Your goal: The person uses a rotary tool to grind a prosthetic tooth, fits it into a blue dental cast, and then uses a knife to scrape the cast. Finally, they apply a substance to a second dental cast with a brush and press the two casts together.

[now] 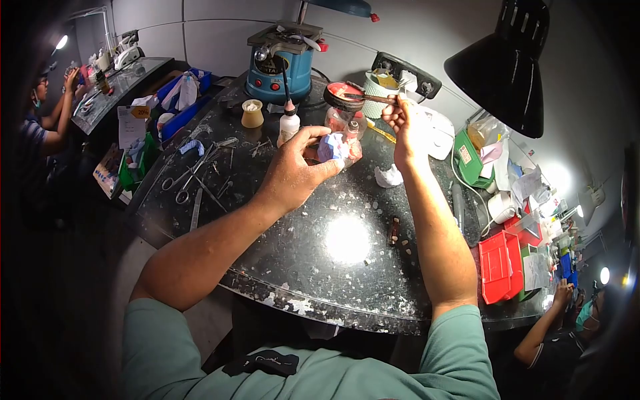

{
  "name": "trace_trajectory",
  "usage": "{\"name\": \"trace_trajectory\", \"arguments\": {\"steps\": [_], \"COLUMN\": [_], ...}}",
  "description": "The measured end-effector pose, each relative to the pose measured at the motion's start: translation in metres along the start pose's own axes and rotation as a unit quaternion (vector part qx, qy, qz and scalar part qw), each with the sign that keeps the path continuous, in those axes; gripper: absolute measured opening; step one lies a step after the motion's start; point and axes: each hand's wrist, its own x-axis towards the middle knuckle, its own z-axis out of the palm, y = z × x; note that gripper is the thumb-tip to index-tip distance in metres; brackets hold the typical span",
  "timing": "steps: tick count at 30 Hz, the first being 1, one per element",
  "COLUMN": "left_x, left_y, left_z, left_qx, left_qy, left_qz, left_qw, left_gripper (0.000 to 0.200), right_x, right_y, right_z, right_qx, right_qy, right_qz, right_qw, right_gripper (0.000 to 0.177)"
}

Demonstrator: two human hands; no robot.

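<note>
My left hand (pixel 293 170) is closed round a small blue-violet moulded lump (pixel 330 147), held above the bench between thumb and fingers. Against its right side, clear and pinkish jars partly overlap it from this angle. My right hand (pixel 405 123) grips a slim brown-handled tool (pixel 379 99), pointing left. The tool's far end lies over a dark-rimmed bowl (pixel 327 100) with pink-red material inside; its tip is hard to make out. A white bottle with a pink nozzle (pixel 289 127) stands just beyond my left hand. Below my right wrist lies a white cast piece (pixel 388 177).
Scissors (pixel 181 195) and thin metal tools lie at left on the dark, stained bench (pixel 300 253). A blue machine (pixel 279 73) stands behind. Overhead right hangs a black lamp (pixel 500 67). Red trays (pixel 500 270) line the right edge. Other people sit at both sides.
</note>
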Motion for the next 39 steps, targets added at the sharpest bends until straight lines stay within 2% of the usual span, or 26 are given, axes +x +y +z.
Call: {"name": "trace_trajectory", "arguments": {"steps": [11, 14, 17, 19, 23, 26, 28, 29, 32, 34, 39], "left_x": [0.001, 0.001, 0.001, 0.000, 0.000, 0.000, 0.000, 0.000, 0.000, 0.001, 0.003], "left_y": [-0.005, -0.005, -0.003, -0.002, 0.001, 0.001, 0.001, -0.001, -0.006, -0.006, -0.001], "left_z": [0.000, 0.000, 0.000, 0.000, 0.000, -0.001, -0.001, 0.000, 0.001, 0.001, -0.002], "left_qx": [0.002, 0.003, 0.000, 0.005, 0.005, -0.006, 0.016, 0.018, 0.028, 0.082, 0.022], "left_qy": [0.002, 0.004, 0.002, 0.006, 0.005, 0.005, 0.006, 0.005, -0.005, 0.018, -0.005], "left_qz": [0.005, 0.003, 0.006, 0.001, -0.010, -0.016, -0.010, -0.011, 0.006, 0.035, 0.015], "left_qw": [1.000, 1.000, 1.000, 1.000, 1.000, 1.000, 1.000, 1.000, 1.000, 0.996, 1.000], "left_gripper": [0.051, 0.051, 0.052, 0.051, 0.051, 0.051, 0.052, 0.052, 0.053, 0.053, 0.052], "right_x": [0.001, 0.003, 0.005, 0.002, -0.001, -0.014, -0.021, -0.023, -0.025, -0.026, -0.025], "right_y": [-0.006, -0.004, -0.001, -0.002, -0.003, -0.008, -0.013, -0.014, -0.018, -0.018, -0.011], "right_z": [0.000, -0.001, -0.002, -0.002, -0.012, -0.017, -0.019, -0.018, -0.017, -0.017, -0.025], "right_qx": [-0.015, -0.011, 0.021, 0.091, 0.145, 0.127, 0.011, 0.000, -0.024, -0.024, -0.012], "right_qy": [-0.022, -0.021, -0.004, 0.040, 0.043, 0.034, 0.047, 0.057, 0.053, 0.054, 0.047], "right_qz": [-0.009, 0.010, 0.065, 0.126, 0.134, 0.093, -0.002, -0.024, -0.044, -0.041, -0.029], "right_qw": [1.000, 1.000, 0.998, 0.987, 0.979, 0.987, 0.999, 0.998, 0.997, 0.997, 0.998], "right_gripper": [0.028, 0.028, 0.026, 0.022, 0.020, 0.022, 0.024, 0.025, 0.025, 0.024, 0.025]}}
